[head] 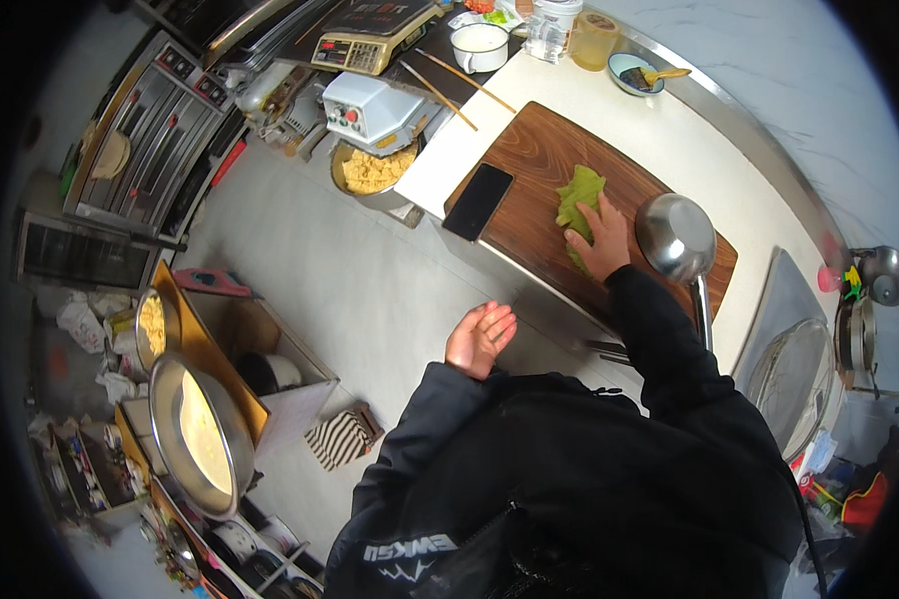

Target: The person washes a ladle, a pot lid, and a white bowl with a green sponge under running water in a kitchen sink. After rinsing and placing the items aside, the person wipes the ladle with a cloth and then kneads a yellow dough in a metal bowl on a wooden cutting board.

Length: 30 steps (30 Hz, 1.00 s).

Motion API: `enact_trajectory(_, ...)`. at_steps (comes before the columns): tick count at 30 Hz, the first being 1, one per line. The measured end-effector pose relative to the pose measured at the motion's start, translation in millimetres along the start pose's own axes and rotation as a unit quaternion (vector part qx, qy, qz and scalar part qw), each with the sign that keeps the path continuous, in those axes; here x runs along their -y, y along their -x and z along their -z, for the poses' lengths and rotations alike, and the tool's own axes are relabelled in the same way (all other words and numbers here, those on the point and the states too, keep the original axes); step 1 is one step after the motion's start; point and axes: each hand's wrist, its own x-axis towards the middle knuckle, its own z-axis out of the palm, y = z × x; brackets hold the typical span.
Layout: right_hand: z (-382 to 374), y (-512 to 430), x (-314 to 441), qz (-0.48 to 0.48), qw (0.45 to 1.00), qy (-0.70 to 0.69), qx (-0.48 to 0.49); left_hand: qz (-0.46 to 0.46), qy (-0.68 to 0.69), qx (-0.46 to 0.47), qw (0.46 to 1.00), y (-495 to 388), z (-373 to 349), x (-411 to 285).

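My right hand (pixel 605 238) lies on a green cloth (pixel 580 196), fingers spread, on a brown wooden board (pixel 528 150) atop the white counter. Whether its fingers grip the cloth is unclear. To the right of it, a steel ladle or small pan (pixel 676 232) rests upside down on the board, its handle pointing towards me. A black smartphone (pixel 479 202) lies at the board's left edge. My left hand (pixel 482 340) is raised in front of my body, over the floor, palm up with fingers slightly curled and nothing in it.
Two wooden sticks (pixel 449 101), a white enamel mug (pixel 479 48) and a bowl with a brush (pixel 637 73) stand farther back. A machine (pixel 374 108) sits left of the counter above a pot of yellow dough-like food (pixel 374 171). A large steel bowl (pixel 201 434) is at lower left.
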Motion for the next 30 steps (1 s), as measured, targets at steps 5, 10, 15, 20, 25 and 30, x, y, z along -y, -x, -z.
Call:
enact_trajectory(5,-72.7,-21.9,-9.1,-0.031,0.995,0.068,0.063,0.011,0.032,-0.066,0.997,-21.0,38.1,-31.3)
enact_trajectory(10,-108.0,-97.3,-23.8,0.001,0.993,0.054,0.104,0.039,0.035,-0.099,0.994,-55.0,57.3,-45.5)
enact_trajectory(15,-139.8,-167.0,-24.0,0.014,0.99,0.067,0.121,0.014,0.04,-0.131,0.991,-82.6,52.2,-75.2)
enact_trajectory(20,-153.5,-204.8,-32.6,-0.03,0.991,0.078,0.102,0.002,0.022,-0.157,0.987,-103.3,41.3,-103.7)
enact_trajectory(25,-150.7,-206.6,-45.1,-0.086,0.986,0.115,0.084,0.008,0.016,-0.168,0.986,-114.7,38.0,-117.5)
enact_trajectory(30,-142.2,-186.6,-67.8,-0.157,0.972,0.166,0.061,0.034,0.026,-0.153,0.987,-117.1,45.9,-127.5)
